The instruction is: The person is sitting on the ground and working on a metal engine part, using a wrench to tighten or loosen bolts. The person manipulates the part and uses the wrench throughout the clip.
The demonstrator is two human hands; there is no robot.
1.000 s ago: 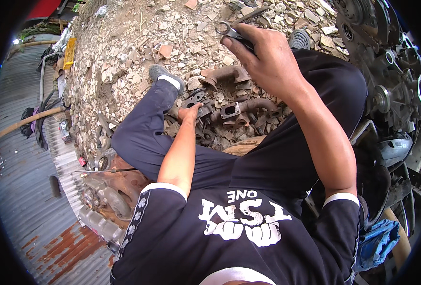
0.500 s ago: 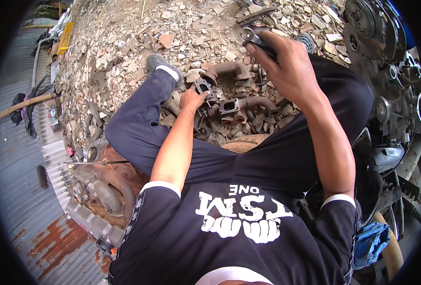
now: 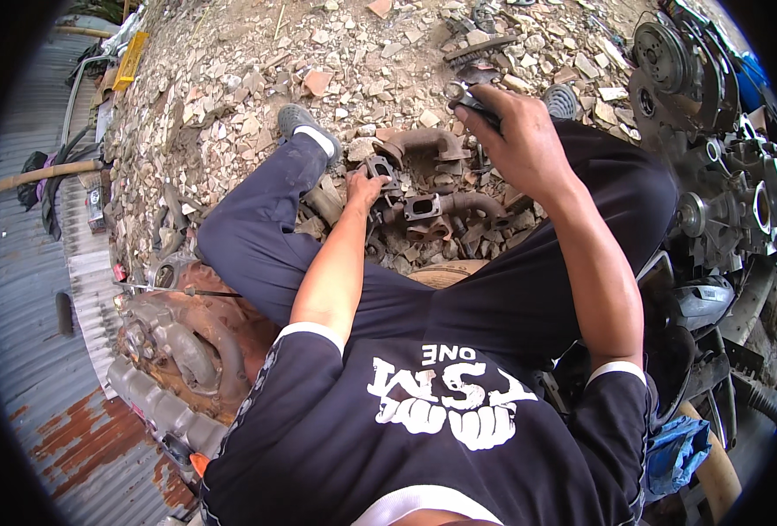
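My left hand (image 3: 367, 188) grips the squarish metal flange (image 3: 378, 165) of a rusty exhaust manifold lying on the rubble between my legs. Its fingers are closed round the flange's near side. Raised on the right, my right hand (image 3: 529, 140) is wrapped round a dark tool (image 3: 481, 103) with a shiny, ring-like metal end; its exact kind is not clear. Another rusty manifold pipe (image 3: 428, 142) lies just beyond the left hand. Closer to me, a curved manifold (image 3: 472, 205) has a bare rectangular port opening facing up.
Broken stone chips (image 3: 257, 96) cover the ground. Engine parts (image 3: 722, 197) are piled at the right, with a blue plastic bag (image 3: 678, 456) below them. On the left sit a greasy engine casting (image 3: 178, 342) and corrugated metal sheets (image 3: 20, 289). A brush (image 3: 479, 51) lies at the far side.
My right hand with the tool has come slightly lower and nearer. The left hand keeps its hold on the manifold flange. The whole view has shifted a little.
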